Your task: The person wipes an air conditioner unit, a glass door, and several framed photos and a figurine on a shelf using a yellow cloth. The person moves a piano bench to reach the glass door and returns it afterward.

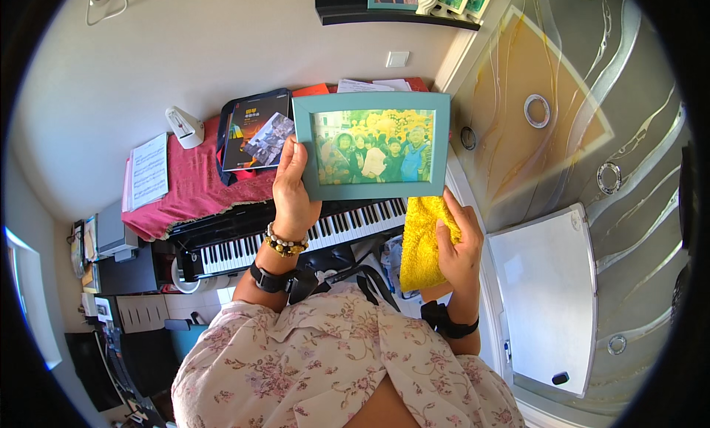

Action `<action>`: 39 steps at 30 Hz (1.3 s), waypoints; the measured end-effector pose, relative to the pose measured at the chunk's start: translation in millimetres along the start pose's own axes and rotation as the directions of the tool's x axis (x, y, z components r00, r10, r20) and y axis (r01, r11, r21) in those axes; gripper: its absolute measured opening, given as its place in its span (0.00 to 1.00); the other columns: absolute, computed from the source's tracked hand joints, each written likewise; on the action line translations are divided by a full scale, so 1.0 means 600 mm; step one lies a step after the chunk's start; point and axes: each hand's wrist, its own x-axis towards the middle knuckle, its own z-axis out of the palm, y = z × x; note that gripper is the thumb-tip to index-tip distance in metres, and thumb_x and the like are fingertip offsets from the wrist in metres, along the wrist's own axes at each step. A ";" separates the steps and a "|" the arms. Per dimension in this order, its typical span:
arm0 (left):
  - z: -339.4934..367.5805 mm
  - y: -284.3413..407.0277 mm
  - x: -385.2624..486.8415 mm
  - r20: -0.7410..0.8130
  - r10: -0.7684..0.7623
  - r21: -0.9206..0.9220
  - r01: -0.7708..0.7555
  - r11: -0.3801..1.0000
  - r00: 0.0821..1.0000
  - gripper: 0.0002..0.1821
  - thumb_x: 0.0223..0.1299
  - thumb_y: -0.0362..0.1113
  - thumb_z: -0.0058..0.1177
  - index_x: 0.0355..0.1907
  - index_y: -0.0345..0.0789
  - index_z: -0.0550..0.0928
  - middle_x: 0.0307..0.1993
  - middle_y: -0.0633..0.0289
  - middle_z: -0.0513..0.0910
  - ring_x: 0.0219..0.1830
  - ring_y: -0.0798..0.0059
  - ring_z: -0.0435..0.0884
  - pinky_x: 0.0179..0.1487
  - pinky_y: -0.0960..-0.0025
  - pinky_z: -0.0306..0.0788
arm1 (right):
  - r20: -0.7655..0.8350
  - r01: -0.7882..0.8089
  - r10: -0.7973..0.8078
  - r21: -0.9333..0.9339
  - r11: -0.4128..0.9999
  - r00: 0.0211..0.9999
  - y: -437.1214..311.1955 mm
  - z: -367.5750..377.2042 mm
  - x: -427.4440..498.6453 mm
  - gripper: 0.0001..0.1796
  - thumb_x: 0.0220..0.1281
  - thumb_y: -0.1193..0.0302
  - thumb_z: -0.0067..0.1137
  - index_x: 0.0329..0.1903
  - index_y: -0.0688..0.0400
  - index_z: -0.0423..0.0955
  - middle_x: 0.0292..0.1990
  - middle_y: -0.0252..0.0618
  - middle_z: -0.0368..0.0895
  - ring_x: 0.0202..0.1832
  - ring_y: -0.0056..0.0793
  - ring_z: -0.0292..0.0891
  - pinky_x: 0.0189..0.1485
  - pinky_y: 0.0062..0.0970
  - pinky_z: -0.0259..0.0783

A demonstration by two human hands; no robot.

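Note:
A teal picture frame (371, 193) with a group photo in it is held up before me, facing me. My left hand (295, 184) grips its left edge, the thumb lying on the front near the lower left side. Below the frame's lower right corner, my right hand (461, 239) pinches a yellow terry cloth (424, 250) that hangs down. One finger of that hand reaches up to the corner; whether it bears any of the frame's weight, I cannot tell.
Behind the frame stands an upright piano with its keys (233, 256) bared. Its red cover (194, 178) bears sheet music (150, 170), a white metronome (184, 127) and books (258, 131). Above is a black wall shelf (344, 16) with framed photos. A whiteboard (546, 300) leans at the right.

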 end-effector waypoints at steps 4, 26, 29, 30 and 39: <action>0.000 -0.001 0.000 -0.010 0.001 0.015 -0.001 1.000 1.000 0.09 0.72 0.40 0.39 0.45 0.39 0.71 0.41 0.67 0.78 0.42 0.79 0.77 0.45 0.74 0.73 | 0.004 0.005 -0.005 -0.010 1.000 1.000 0.001 0.000 0.000 0.27 0.55 0.81 0.52 0.60 0.54 0.72 0.33 0.44 0.73 0.33 0.35 0.72 0.40 0.29 0.70; -0.001 -0.007 0.000 0.004 0.000 0.017 0.000 1.000 1.000 0.10 0.72 0.41 0.39 0.47 0.38 0.72 0.42 0.66 0.78 0.42 0.79 0.77 0.46 0.74 0.73 | -0.012 0.043 -0.043 -0.016 0.999 0.999 0.007 -0.002 0.000 0.27 0.53 0.81 0.53 0.59 0.56 0.73 0.33 0.46 0.73 0.32 0.37 0.73 0.38 0.30 0.71; -0.001 -0.007 -0.001 0.009 0.003 0.021 -0.004 1.000 1.000 0.10 0.72 0.41 0.39 0.47 0.38 0.72 0.42 0.67 0.78 0.42 0.79 0.77 0.46 0.74 0.73 | 0.002 0.027 -0.027 -0.017 0.999 1.000 0.009 -0.002 0.000 0.25 0.56 0.80 0.52 0.59 0.59 0.72 0.33 0.45 0.74 0.33 0.36 0.72 0.39 0.30 0.69; -0.001 -0.007 0.000 0.008 0.004 0.023 -0.004 1.000 1.000 0.10 0.72 0.41 0.39 0.46 0.38 0.72 0.41 0.67 0.78 0.42 0.79 0.77 0.46 0.74 0.73 | 0.009 0.019 -0.019 -0.017 1.000 1.000 0.009 -0.002 0.000 0.24 0.58 0.79 0.52 0.59 0.60 0.72 0.33 0.45 0.74 0.34 0.35 0.72 0.40 0.29 0.68; -0.001 -0.011 0.003 -0.001 -0.004 0.019 0.004 1.000 1.000 0.10 0.72 0.41 0.40 0.45 0.39 0.72 0.41 0.67 0.78 0.42 0.80 0.77 0.46 0.74 0.73 | -0.015 0.037 -0.037 -0.016 0.999 0.999 0.010 -0.002 0.002 0.25 0.55 0.81 0.53 0.59 0.57 0.73 0.34 0.45 0.74 0.32 0.36 0.73 0.38 0.29 0.71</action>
